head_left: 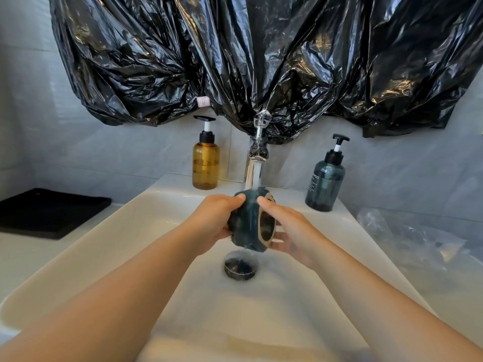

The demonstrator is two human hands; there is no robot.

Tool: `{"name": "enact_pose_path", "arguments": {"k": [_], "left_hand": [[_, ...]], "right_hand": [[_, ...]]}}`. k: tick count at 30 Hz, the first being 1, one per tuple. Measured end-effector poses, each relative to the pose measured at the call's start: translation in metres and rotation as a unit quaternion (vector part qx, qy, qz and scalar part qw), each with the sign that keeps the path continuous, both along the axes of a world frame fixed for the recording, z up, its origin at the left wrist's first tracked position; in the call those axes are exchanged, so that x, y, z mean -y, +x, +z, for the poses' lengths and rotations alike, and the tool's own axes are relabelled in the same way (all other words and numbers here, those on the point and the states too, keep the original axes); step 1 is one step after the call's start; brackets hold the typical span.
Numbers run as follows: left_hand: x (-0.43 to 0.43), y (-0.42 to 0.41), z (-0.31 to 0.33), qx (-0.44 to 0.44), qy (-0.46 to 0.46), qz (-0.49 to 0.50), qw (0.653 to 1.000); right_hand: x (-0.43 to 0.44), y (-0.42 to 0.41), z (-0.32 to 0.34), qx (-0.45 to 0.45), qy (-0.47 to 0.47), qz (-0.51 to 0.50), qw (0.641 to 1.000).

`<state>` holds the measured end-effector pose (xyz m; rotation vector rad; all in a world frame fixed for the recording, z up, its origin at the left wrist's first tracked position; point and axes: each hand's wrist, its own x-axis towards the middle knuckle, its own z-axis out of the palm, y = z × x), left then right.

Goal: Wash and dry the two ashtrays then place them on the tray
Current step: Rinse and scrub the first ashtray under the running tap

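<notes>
Under faucet: ashtray on edge, opening facing right, both hands gripping.

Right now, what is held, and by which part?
Dark green ashtray, on edge under the tap: left hand grips its outer body, right hand holds its rimmed open side.
</notes>
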<state>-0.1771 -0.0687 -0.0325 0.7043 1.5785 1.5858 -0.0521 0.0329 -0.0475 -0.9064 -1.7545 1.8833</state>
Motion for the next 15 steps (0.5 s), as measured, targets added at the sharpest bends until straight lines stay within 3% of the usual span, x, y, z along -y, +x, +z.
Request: {"name": "enact_pose_path", "arguments": {"k": [5,8,15], "left_hand": [[0.005,-0.003,0.002,0.077,0.041,0.006,0.996],[0.008,-0.004,0.006,0.058,0.035,-0.016,0.998],[0.011,-0.007,0.009,0.104,0.052,0.010,0.993]], "right_hand": [[0.003,0.000,0.000,-0.049,0.079,-0.018,0.995],[0.003,0.000,0.000,-0.057,0.131,-0.032,0.989],[0.002,0.003,0.006,-0.054,0.079,-0.041,0.995]]}}
